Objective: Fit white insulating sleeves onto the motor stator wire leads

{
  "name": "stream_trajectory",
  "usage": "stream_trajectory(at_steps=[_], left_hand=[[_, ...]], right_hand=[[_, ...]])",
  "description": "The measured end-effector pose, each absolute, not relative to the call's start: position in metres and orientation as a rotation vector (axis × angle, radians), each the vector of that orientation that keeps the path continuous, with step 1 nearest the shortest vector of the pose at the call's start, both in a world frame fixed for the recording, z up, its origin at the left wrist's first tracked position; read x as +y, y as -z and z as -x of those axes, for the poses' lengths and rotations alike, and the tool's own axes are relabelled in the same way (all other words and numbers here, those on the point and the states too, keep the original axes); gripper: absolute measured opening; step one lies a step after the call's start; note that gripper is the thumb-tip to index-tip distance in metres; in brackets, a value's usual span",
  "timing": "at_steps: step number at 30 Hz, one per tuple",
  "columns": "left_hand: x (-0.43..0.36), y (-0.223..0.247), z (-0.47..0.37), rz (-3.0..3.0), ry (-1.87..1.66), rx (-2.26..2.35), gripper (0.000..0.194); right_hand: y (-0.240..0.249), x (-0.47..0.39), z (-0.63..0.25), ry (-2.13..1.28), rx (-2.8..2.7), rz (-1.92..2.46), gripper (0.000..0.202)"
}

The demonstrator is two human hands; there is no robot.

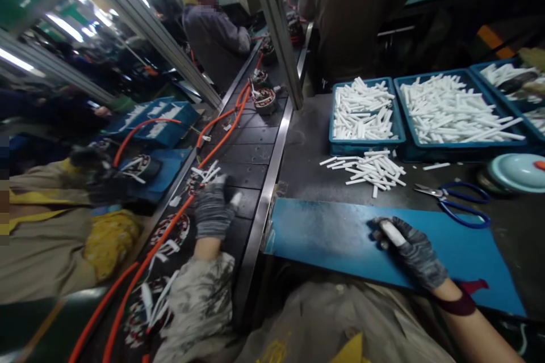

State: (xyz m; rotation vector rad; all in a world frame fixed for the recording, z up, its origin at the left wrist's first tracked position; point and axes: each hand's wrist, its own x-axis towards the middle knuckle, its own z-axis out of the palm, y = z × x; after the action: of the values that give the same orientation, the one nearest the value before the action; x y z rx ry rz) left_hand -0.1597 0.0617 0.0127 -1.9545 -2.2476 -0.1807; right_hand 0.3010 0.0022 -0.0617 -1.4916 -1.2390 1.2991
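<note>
My left hand (213, 207), in a grey knitted glove with white-covered fingertips, reaches over the dark conveyor. Its thumb stands apart from the fingers, whose tips are at the white sleeves (206, 173) on a wound motor stator (193, 184); whether they touch is unclear. My right hand (411, 249), gloved alike, is curled above a blue mat (323, 227) with its white-covered thumb uppermost. Anything inside those fingers is hidden. Beyond the mat lies a loose pile of short white tubes (374, 173). Blue-handled scissors (464, 198) rest partly on the mat's far right edge.
Blue trays (402, 139) of white tubes line the back right, near a pale lidded container (517, 173). Several stators (264, 101) and orange cables (170, 227) lie along the conveyor. A metal post (276, 28) stands beside it. Co-workers (217, 39) are across and left.
</note>
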Motion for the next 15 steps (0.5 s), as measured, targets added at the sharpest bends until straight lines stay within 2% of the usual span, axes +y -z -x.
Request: stream_trajectory(at_steps=[3, 7, 11, 15], left_hand=[[0.082, -0.001, 0.121, 2.235, 0.34, -2.096, 0.058], [0.144, 0.006, 0.091, 2.33, 0.304, -2.063, 0.058], [0.221, -0.008, 0.079, 2.3, 0.189, -2.13, 0.059], [0.289, -0.028, 0.07, 2.31, 0.154, -2.125, 0.069]], right_hand=[[0.063, -0.004, -0.304, -1.136, -1.352, 1.529, 0.035], [0.072, -0.016, -0.317, -0.676, -1.596, 1.548, 0.025], [0.09, -0.029, -0.33, -0.257, -1.888, 1.486, 0.027], [0.111, -0.039, -0.334, 0.087, -2.097, 1.335, 0.032]])
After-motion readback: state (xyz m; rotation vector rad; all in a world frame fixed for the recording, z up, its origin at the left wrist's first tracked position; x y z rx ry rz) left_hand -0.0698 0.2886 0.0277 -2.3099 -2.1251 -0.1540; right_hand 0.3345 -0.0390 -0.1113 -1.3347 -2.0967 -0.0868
